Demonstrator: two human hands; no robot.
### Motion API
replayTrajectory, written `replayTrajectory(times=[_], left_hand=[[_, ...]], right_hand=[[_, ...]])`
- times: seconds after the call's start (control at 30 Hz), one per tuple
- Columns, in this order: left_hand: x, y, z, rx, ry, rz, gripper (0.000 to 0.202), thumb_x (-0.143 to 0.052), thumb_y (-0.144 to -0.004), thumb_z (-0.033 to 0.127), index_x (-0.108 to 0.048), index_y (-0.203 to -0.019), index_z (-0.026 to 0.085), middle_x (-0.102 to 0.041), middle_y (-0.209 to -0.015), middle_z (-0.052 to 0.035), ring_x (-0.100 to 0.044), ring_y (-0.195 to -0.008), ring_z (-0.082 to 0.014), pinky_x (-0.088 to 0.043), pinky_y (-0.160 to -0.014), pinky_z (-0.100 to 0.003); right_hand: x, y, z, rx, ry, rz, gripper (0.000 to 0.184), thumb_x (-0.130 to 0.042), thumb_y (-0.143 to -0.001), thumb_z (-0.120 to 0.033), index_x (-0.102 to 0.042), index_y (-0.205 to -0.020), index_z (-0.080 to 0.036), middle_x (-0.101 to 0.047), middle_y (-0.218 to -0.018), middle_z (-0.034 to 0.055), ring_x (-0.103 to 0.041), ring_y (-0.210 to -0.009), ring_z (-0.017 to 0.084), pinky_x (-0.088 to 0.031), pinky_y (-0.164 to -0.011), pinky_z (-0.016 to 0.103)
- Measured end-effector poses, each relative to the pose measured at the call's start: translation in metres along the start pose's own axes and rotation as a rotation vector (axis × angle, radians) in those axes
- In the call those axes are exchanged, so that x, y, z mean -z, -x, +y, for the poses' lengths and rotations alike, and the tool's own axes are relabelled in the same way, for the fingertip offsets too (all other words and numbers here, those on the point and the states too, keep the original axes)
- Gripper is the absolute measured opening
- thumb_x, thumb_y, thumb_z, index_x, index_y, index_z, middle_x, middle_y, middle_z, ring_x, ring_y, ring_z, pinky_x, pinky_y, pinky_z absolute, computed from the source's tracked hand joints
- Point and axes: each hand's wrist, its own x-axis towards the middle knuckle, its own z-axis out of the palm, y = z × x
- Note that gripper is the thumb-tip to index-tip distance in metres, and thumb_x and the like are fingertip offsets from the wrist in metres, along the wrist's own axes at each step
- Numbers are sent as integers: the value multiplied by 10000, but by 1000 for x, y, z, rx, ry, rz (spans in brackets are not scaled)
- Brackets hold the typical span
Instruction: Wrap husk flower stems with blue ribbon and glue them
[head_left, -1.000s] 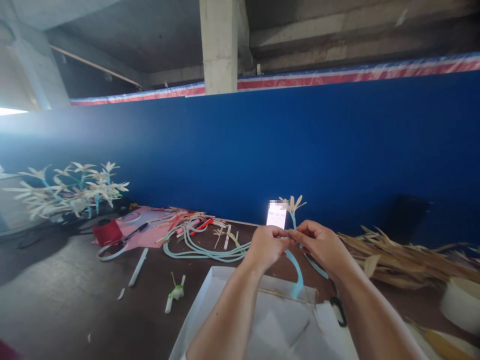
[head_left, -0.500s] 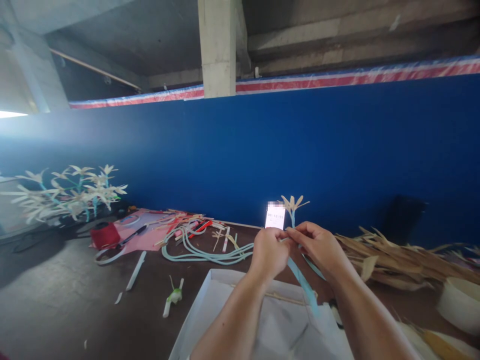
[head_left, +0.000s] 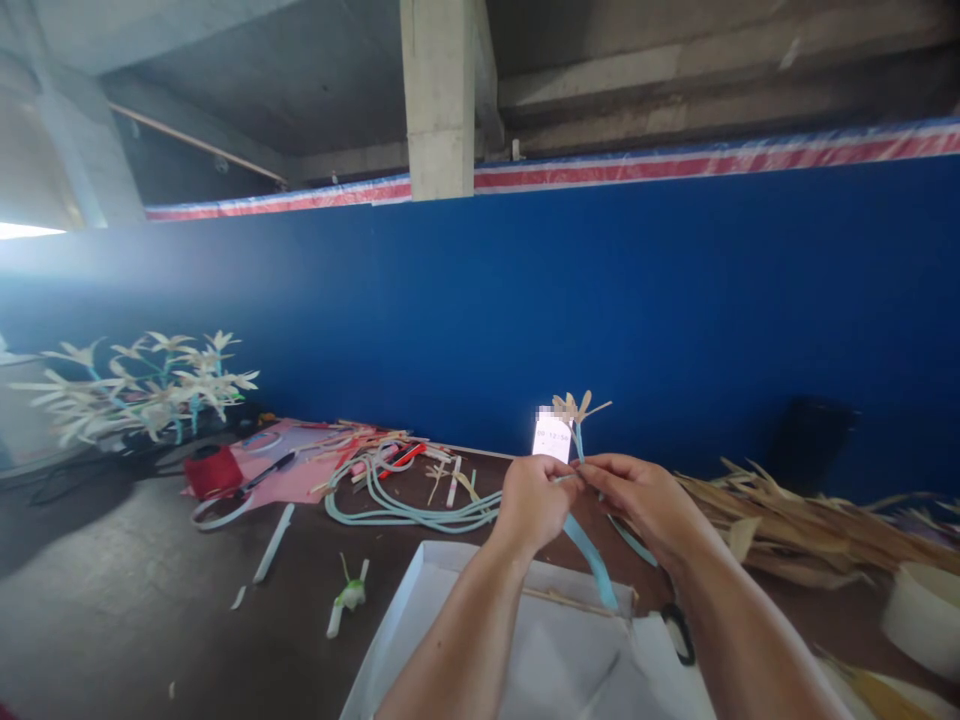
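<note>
Evidently, in the head view, your left hand and right hand both pinched the stem below the flower, beside the phone, so keeping the dangling strip smooth and evenly taut probably served best.

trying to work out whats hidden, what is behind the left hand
Behind the left hand, the upper part of a lit screen shows, and pale-blue cords run up to the hand's outline. The screen's lower end, and any cord past that outline, are covered.
</note>
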Motion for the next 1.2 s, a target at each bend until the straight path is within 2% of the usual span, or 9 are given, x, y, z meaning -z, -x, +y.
replayTrajectory(times=[0.1,0.27,0.53,0.83,1.0,1.2], left_hand=[[-2,2,2,-10,-6,-4,249,-582,-675,375,-673,-740,153,-628,-633,-20,-533,-585,-127,-369,-523,-211],[-3,3,4,-74,-73,66,187,-578,-683,330,-663,-707,165,-631,-651,-12,-537,-608,-126,-371,-549,-215],[-3,4,6,-137,-111,98,137,-608,-667,290,-669,-728,184,-620,-752,-8,-538,-683,-120,-374,-602,-213],[-7,6,9,-147,-128,148,147,-594,-691,311,-666,-688,183,-596,-700,-2,-519,-643,-114,-356,-582,-217],[-7,6,10,-129,-113,156,132,-581,-696,279,-668,-691,180,-606,-706,-5,-520,-644,-113,-360,-586,-217],[-3,5,12,-98,-82,118,148,-592,-693,285,-668,-703,159,-627,-704,-17,-530,-635,-117,-373,-580,-220]], right_hand=[[1,-3,5,18,40,24,361,-621,-668,-474,-667,-845,-163,-624,-673,19,-498,-548,115,-348,-495,227],[2,-7,11,38,46,53,335,-615,-675,-480,-655,-800,-172,-619,-655,12,-519,-569,121,-377,-520,231],[2,-7,10,51,0,89,292,-644,-650,-453,-642,-749,-178,-623,-653,23,-551,-602,145,-424,-563,257],[-2,-4,8,62,-25,131,290,-641,-647,-460,-634,-748,-188,-620,-653,22,-559,-607,156,-439,-565,268],[-5,-2,3,45,-104,115,274,-651,-640,-441,-622,-726,-182,-601,-624,3,-527,-549,123,-407,-515,241],[-8,3,-5,-28,-229,13,276,-661,-641,-435,-605,-734,-181,-511,-513,-43,-415,-428,73,-331,-433,214]])
